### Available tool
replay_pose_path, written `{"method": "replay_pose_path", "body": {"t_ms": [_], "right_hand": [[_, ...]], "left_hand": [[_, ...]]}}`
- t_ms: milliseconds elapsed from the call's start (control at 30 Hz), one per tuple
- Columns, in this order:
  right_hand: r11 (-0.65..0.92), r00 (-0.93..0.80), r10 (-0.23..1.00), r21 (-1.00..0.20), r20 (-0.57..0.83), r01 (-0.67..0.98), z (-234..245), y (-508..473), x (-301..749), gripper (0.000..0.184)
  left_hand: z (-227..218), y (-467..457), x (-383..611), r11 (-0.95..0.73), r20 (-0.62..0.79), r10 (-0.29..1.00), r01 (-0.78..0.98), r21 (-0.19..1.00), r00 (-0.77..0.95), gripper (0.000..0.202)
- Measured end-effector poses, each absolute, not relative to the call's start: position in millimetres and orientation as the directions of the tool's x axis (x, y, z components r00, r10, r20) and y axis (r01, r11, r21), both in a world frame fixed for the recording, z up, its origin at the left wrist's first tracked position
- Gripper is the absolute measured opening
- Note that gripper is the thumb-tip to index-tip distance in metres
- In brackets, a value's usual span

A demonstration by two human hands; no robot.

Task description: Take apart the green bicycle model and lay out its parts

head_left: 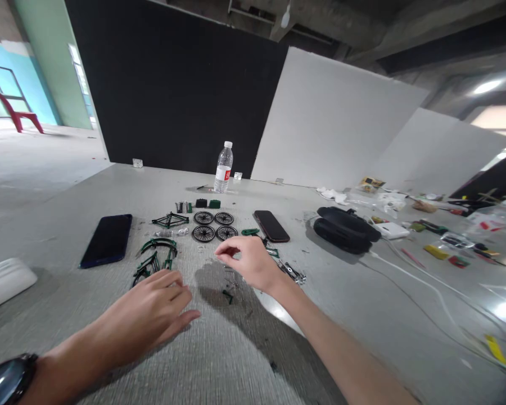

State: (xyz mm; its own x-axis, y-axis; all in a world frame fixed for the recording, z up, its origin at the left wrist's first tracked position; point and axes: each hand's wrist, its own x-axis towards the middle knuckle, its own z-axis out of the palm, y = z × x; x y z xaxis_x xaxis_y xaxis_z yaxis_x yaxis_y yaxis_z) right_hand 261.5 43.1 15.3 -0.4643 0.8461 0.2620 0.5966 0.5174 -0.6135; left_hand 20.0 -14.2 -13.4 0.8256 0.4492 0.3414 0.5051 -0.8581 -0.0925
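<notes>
Pinching near round, thin-spoked wheels (203, 233), we can't tell if our right hand (252, 260) grips anything; our left hand (162, 305) is loosely open.

A black panel (177, 84) stands beside white panels (333, 118).

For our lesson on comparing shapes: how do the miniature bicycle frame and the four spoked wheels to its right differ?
Colour: the bicycle frame is dark green, whereas the wheels are black. Shape: the frame is angular, built of thin bars; the wheels are round. Number: one frame, but four wheels in two rows of two. Both lie on the grey table.
</notes>
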Motion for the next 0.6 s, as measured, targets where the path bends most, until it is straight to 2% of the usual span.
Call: {"method": "replay_pose_path", "body": {"t_ms": [100,367,600], "right_hand": [[0.532,-0.487,0.839,-0.555,0.242,0.640,15.8,43.9,254.3,0.018],[0.542,-0.531,0.826,-0.530,0.190,0.652,1.5,54.5,244.1,0.020],[0.536,-0.476,0.843,-0.326,0.251,0.778,-7.0,65.5,231.4,0.011]], "left_hand": [[-14.1,-13.6,20.2,-0.860,0.363,0.429,0.497,-0.115,0.827,0.044],[-17.0,-13.5,19.7,-0.853,0.380,0.441,0.511,-0.104,0.813,0.033],[-18.2,-13.3,20.1,-0.846,0.366,0.452,0.521,-0.113,0.814,0.018]]}}
